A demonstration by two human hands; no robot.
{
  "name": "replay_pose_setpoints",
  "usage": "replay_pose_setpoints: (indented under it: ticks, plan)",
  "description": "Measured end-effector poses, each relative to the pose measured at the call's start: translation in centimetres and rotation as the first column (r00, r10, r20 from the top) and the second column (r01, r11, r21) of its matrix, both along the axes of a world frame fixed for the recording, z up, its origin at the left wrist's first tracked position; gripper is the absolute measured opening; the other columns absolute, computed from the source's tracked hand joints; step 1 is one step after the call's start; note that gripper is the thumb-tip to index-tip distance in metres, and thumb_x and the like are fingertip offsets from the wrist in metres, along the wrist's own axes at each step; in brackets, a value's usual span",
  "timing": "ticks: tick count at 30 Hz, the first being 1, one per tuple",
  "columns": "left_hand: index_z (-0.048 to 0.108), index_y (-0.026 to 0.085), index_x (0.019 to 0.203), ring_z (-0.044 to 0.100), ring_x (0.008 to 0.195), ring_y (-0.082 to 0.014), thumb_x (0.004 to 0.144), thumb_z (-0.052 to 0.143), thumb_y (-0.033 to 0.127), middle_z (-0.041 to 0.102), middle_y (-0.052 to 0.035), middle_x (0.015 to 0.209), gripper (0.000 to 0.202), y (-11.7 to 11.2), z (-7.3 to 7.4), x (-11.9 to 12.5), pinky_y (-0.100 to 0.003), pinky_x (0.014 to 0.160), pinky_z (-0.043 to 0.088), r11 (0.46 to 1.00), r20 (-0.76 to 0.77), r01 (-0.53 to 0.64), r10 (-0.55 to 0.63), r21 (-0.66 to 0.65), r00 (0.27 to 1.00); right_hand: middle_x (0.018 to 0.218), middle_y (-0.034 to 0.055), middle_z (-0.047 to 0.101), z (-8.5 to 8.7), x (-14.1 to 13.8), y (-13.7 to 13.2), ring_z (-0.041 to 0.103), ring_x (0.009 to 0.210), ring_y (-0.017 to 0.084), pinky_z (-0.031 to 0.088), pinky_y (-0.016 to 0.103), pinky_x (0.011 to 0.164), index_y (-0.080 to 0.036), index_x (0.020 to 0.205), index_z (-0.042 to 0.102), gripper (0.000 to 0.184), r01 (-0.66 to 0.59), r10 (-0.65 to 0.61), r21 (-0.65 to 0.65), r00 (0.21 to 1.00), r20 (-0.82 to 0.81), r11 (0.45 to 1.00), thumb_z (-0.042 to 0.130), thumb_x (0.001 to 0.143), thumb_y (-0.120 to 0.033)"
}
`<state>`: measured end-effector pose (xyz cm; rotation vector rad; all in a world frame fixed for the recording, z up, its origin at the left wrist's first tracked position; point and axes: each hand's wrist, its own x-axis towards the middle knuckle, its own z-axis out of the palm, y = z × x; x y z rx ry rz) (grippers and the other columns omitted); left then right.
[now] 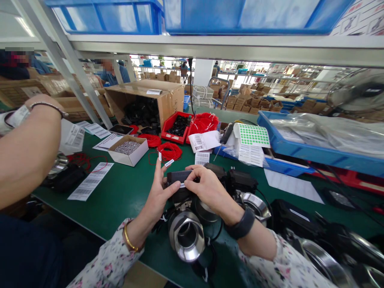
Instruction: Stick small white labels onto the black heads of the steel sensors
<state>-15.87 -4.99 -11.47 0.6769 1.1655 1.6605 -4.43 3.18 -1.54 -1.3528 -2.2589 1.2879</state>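
My left hand (158,191) steadies a black box-shaped unit (179,176) mounted on a steel fitting (186,235); small white labels are stuck on its raised fingertips. My right hand (206,187) pinches a small white label against the front of the black unit. Both hands are over the green table (126,192), near its front edge. More black units with steel fittings (249,196) lie just right of my right hand.
A co-worker's forearm (27,148) reaches in at the left. Behind are a box of screws (128,149), coils of red wire (169,151), a red bin (177,127), barcode sheets (91,181), a green dot sticker sheet (251,135) and a blue tray (312,148).
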Motion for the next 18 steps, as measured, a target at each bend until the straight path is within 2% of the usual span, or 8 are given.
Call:
replay_pose_setpoints:
  ticks: [18]
  plan:
    - [0.005,0.043,0.146,0.045,0.119,-0.0155,0.077,0.069,0.027,0.028,0.0025,0.144,0.096,0.0,0.8,0.2,-0.020,0.093,0.045,0.999,0.011,-0.031,0.031,-0.019,0.999,0.112,0.0073,0.054,-0.3,-0.1,-1.5,0.052,0.106,0.011,0.036,0.021,0.095,-0.011,0.063,0.052,0.011,0.080,-0.076,0.116,0.996,-0.038,0.990,0.057,0.071,-0.006]
